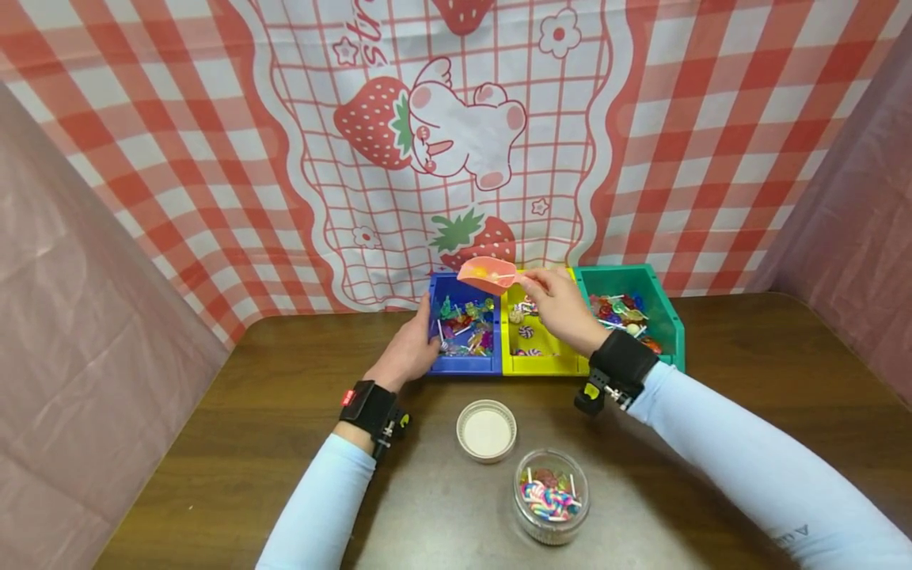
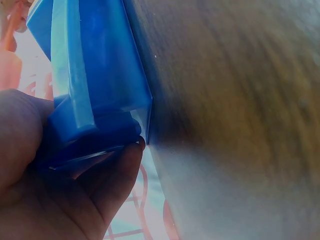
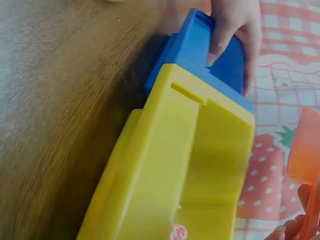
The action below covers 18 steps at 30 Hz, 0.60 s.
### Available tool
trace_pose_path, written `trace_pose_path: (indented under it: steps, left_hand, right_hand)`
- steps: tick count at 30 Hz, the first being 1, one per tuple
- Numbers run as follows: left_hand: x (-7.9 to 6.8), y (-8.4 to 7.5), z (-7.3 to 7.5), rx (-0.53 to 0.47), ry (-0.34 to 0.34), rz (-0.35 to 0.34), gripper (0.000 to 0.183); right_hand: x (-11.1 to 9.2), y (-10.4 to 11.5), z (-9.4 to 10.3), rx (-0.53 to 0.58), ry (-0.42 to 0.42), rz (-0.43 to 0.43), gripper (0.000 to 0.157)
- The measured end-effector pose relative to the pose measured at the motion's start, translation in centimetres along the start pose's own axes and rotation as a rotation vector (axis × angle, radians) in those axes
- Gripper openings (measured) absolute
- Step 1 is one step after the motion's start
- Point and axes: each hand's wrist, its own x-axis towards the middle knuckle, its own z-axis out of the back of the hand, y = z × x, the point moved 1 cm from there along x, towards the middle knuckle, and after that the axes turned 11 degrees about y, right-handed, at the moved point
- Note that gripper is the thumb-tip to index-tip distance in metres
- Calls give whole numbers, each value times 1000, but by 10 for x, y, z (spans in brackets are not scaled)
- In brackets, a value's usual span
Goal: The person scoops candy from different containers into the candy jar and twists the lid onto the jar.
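Observation:
In the head view my right hand grips the handle of a pinkish-orange scoop, raised over the back of the bins, with something yellow and a white stick inside it. My left hand holds the left wall of the blue bin; in the left wrist view the thumb and fingers are around that wall. Colorful candies and lollipops lie in the blue bin. The yellow bin beside it has several swirl-patterned candies on its floor. Both hands also show in the right wrist view.
A green bin with mixed candies stands right of the yellow one. Nearer on the table are a round whitish lid and a clear jar partly filled with candies. Behind the bins hangs a red-and-white checked cloth.

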Motion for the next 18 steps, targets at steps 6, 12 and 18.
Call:
trace_pose_path:
  steps: [6,12,18]
  left_hand:
    - [1,1,0,3,6,2,78]
    - [1,1,0,9,4,5,79]
    - [0,1,1,8,5,1,78]
  right_hand:
    - [-19,5,16,1,23,11,49]
    - [-43,9,33,-9,65,7,54]
    - [-75,17,50,-66,73,56,47]
